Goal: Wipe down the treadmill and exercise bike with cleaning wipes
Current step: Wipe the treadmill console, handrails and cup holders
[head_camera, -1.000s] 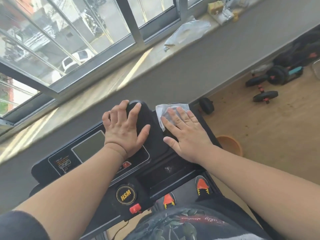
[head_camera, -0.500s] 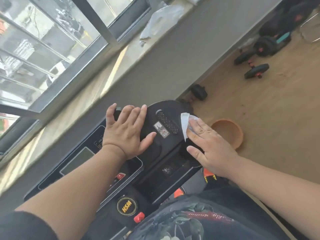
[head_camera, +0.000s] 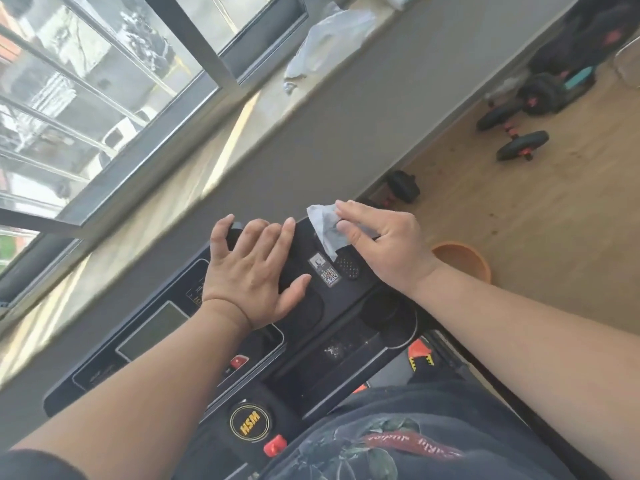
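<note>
Head view: wipe pinched at the treadmill console's far edge

Head camera, looking down over my two bare arms. My right hand (head_camera: 384,244) pinches a crumpled white cleaning wipe (head_camera: 323,226) between thumb and forefinger, the other fingers curled behind it, and the wipe hangs against the top right corner of the black treadmill console (head_camera: 311,306). Its lower edge sits just above an oval speaker grille (head_camera: 347,267). Beside the grille is a small sticker (head_camera: 323,270) bearing a QR code; its other print is too small for me to read. My left hand (head_camera: 254,275) lies flat on the console with fingers straight and spread, holding nothing, fingertips at the far rim. Below the left wrist are a grey display panel (head_camera: 154,332) and a red button (head_camera: 239,361). Nearer my body, a round black badge (head_camera: 250,424) with a gold ring reads "HSM" in yellow letters, with a red clip (head_camera: 274,445) just below it. To the right, on the wooden floor (head_camera: 519,220), stand an orange bowl (head_camera: 462,263) and, well apart, black dumbbells (head_camera: 512,133). A crumpled plastic bag (head_camera: 329,39) lies on the window sill (head_camera: 221,140).
</note>
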